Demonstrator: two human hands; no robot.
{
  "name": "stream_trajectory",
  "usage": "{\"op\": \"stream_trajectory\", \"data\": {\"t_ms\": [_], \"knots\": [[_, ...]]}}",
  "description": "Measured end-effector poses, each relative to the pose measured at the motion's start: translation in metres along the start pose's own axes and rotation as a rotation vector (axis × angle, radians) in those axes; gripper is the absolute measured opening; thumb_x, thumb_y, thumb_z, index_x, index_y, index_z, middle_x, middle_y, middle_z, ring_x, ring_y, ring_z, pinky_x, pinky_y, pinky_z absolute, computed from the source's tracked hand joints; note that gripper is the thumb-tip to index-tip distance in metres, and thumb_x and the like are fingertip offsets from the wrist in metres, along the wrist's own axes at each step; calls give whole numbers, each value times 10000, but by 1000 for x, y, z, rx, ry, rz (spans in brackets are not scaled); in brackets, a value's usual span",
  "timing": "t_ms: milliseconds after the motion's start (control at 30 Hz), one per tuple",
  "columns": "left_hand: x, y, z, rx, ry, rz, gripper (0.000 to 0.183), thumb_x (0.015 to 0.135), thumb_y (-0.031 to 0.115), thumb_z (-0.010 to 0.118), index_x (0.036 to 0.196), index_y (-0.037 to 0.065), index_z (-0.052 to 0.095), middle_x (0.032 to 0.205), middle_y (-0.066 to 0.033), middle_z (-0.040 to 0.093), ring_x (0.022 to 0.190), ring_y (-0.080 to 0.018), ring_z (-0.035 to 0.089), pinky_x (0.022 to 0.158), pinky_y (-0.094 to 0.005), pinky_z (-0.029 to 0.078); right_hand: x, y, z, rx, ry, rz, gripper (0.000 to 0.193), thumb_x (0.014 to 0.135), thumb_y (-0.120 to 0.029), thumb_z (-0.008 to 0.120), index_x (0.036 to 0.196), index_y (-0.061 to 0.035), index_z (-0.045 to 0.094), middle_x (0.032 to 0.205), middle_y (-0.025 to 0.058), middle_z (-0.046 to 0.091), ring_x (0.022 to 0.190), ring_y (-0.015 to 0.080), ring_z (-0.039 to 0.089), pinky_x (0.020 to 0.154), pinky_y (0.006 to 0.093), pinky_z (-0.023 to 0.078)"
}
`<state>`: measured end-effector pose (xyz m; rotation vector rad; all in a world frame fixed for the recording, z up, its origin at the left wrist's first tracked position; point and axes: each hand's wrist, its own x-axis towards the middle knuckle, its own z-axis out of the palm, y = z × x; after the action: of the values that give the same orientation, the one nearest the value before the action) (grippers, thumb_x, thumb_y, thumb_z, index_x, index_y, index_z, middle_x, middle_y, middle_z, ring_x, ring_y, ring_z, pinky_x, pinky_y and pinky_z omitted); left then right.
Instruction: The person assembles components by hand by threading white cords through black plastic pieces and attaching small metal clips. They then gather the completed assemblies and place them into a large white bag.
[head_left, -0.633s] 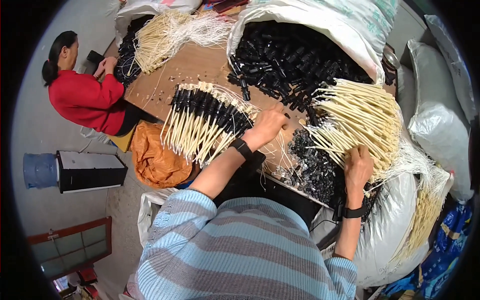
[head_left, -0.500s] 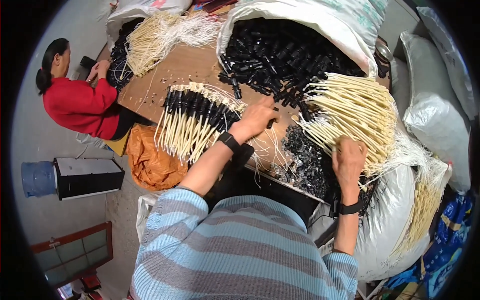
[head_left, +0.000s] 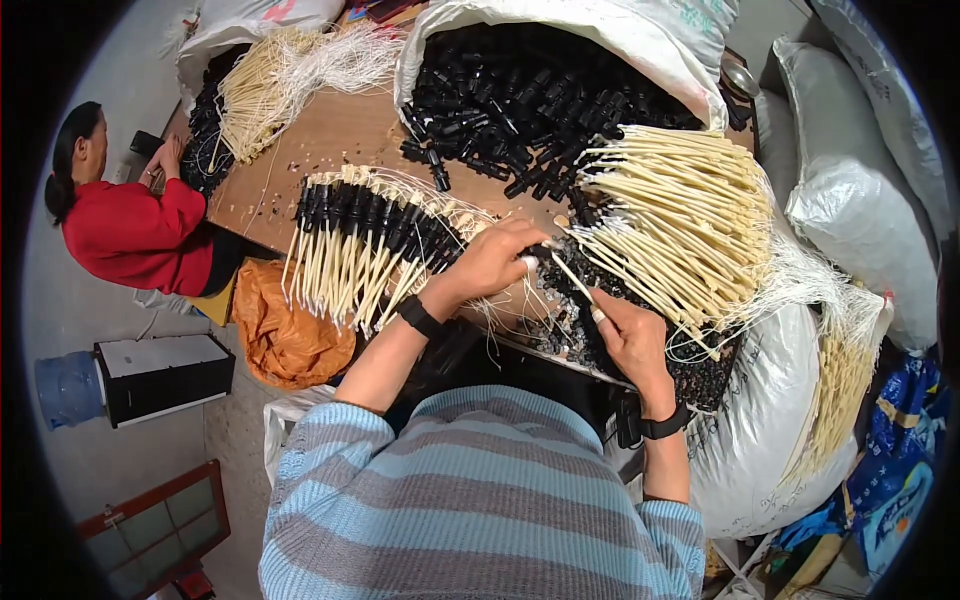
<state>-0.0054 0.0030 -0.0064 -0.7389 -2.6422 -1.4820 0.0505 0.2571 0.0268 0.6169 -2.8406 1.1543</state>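
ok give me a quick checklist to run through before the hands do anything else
1. Left grip has a black part: ok, held at the fingertips.
2. Right grip has one cream stick: ok, held near its lower end.
3. Stick's far end aimed at the black part: ok, it points up and left toward it.
4. Stick's end seated in the part: cannot tell, too small.
5. Table between the grips free of loose bits: not ok, small dark pieces lie there.
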Motion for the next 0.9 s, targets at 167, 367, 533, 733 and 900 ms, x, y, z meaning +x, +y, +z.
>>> {"op": "stream_trajectory", "data": {"t_ms": [167,367,533,733,900], "knots": [[-3,-3,-1,273,252,96,260,757,167,659,979,35,629,828,-111,594,840,-295,559,770,-372,434,-4,4,-1,42,100,96,243,865,-111,612,1096,-79,679,853,150,688,664,280,651,607,330,494],[-5,4,2,-373,266,-482,153,764,5,670,905,26,612,900,-43,640,809,-122,597,697,-266,472,-8,5,1,9,77,141,214,875,-153,622,1072,-93,679,829,167,671,677,337,639,597,359,496],[-4,21,1,-737,342,-486,227,763,-130,560,951,-9,597,922,-59,662,856,-96,624,706,-229,499,-4,3,5,111,78,112,222,873,-148,623,1078,-86,681,845,162,675,689,330,646,606,355,497],[-5,26,2,-279,-25,-86,420,714,-125,478,1087,23,602,1033,-90,645,922,-175,612,852,-288,475,-4,0,3,126,-69,-41,243,860,-124,625,1089,-76,688,878,154,683,730,315,656,626,333,500],[-11,26,7,-234,130,-160,546,689,-116,488,1193,67,592,1102,-139,652,1092,-274,607,946,-361,456,-8,-2,-1,282,24,38,254,873,-38,623,1119,11,665,892,127,709,747,151,639,681,264,483]]}}
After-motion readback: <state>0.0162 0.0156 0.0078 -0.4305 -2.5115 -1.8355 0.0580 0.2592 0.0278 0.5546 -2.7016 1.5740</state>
